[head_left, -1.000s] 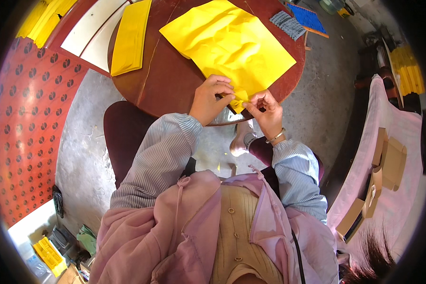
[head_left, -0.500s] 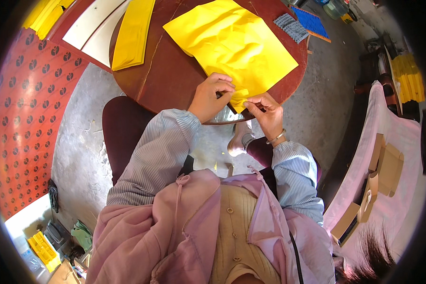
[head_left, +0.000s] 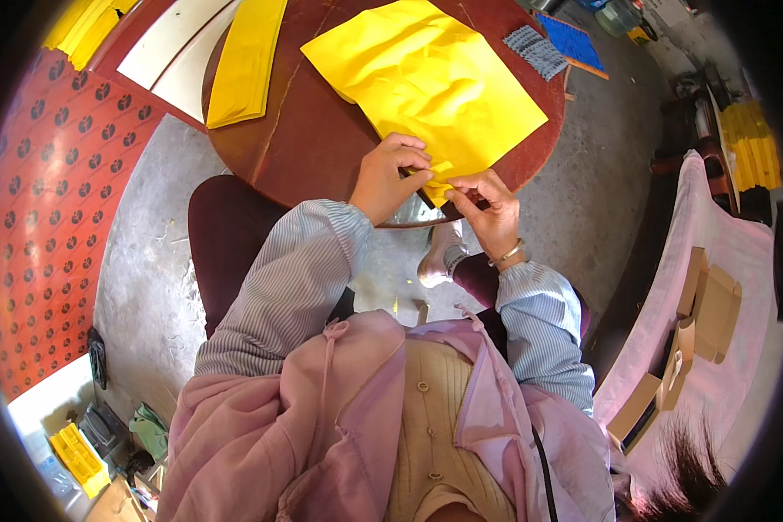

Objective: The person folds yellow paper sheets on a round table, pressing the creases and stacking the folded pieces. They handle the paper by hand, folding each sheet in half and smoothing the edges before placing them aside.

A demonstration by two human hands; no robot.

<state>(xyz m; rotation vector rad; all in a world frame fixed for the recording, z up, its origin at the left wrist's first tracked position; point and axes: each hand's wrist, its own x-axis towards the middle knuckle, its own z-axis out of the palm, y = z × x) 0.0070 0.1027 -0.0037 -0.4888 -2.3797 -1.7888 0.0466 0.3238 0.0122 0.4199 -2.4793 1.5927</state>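
Observation:
A wide yellow sheet (head_left: pixel 435 78), paper or thin fabric, lies creased across the round red-brown table (head_left: pixel 313 139). Its narrow near end bunches up at the table's front edge. My left hand (head_left: pixel 394 177) pinches that end from the left, thumb against curled fingers. From the right, my right hand (head_left: pixel 489 207) grips the same end between thumb and fingertips. Both hands are closed on the yellow material, a short distance apart. The folds right between the fingertips are partly hidden.
A folded yellow stack (head_left: pixel 245 65) lies on the table's left side. At its far right are a grey patterned piece (head_left: pixel 535 52) and a blue pad (head_left: pixel 572 43). A pink-draped surface (head_left: pixel 670 296) with open cardboard boxes (head_left: pixel 718 313) stands to my right.
The small fold between my hands lies flatter, and my right fingertips have shifted slightly left. Otherwise the hands and the sheet stay in place.

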